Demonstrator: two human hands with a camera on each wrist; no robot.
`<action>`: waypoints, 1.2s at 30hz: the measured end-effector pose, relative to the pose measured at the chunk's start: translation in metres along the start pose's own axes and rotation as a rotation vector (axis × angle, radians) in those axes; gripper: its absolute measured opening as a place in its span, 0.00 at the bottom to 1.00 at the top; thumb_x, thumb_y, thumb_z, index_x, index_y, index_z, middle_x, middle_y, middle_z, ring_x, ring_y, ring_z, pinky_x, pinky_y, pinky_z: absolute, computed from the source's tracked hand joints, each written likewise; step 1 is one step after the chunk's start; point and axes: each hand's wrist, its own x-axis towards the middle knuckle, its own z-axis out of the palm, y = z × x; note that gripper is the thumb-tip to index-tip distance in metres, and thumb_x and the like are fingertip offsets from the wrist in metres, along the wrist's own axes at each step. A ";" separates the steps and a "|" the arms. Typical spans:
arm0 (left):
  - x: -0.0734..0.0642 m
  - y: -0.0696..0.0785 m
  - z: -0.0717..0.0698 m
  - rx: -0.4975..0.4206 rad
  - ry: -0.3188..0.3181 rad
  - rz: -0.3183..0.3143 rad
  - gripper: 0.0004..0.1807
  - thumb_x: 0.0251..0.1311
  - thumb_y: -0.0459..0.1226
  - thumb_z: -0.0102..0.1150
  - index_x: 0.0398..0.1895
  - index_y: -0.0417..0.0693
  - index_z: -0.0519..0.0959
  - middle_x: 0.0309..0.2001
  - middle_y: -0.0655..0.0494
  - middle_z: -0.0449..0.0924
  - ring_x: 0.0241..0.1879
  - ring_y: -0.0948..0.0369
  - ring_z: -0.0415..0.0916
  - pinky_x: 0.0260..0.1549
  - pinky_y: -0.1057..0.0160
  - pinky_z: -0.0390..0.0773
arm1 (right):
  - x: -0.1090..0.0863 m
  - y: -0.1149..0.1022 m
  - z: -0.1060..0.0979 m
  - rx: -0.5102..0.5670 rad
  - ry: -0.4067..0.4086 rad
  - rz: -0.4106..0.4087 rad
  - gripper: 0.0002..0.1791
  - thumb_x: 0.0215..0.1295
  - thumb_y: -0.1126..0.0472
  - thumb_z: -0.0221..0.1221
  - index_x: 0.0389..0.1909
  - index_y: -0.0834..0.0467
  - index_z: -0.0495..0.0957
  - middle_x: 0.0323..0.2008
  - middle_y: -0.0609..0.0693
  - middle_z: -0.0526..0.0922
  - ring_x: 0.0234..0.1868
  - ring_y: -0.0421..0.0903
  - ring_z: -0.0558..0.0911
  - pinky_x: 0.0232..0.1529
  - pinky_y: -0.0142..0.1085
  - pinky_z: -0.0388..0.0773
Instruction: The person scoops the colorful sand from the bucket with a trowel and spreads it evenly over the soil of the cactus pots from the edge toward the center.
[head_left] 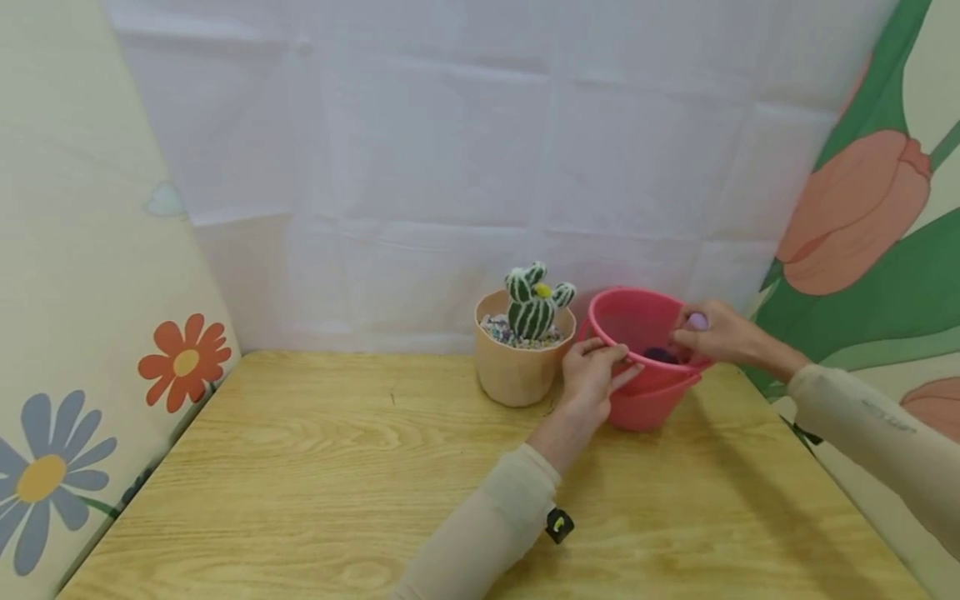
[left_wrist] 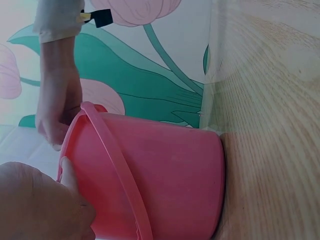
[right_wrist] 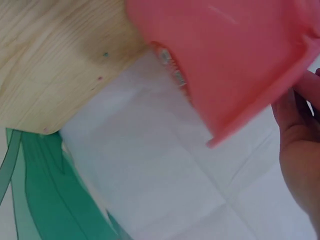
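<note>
A pink bucket (head_left: pixel 648 400) stands upright on the wooden table, its handle hanging down against the outer wall. My left hand (head_left: pixel 588 379) grips its near-left rim; in the left wrist view one finger of this hand (left_wrist: pixel 45 202) lies along the bucket's outside. Over the right side of the rim, my right hand (head_left: pixel 712 329) holds something with a rounded lavender end (head_left: pixel 698 322). The rest of that thing is hidden by the hand, so I cannot tell its kind. A dark purple shape (head_left: pixel 660 356) shows inside the bucket, just below the right fingers.
Left of the bucket, close beside it, stands a peach pot (head_left: pixel 510 375) with a striped green-and-white cactus (head_left: pixel 532 317) and small pebbles. A white sheet (head_left: pixel 420 167) hangs behind the wooden table (head_left: pixel 337 467). Flower-printed walls flank both sides.
</note>
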 end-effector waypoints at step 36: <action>-0.002 -0.001 0.000 0.021 0.010 0.004 0.18 0.54 0.17 0.63 0.46 0.33 0.73 0.44 0.34 0.80 0.43 0.40 0.83 0.37 0.53 0.88 | -0.005 0.015 -0.003 1.139 0.175 0.245 0.24 0.79 0.71 0.42 0.32 0.71 0.87 0.32 0.67 0.86 0.37 0.55 0.89 0.48 0.36 0.83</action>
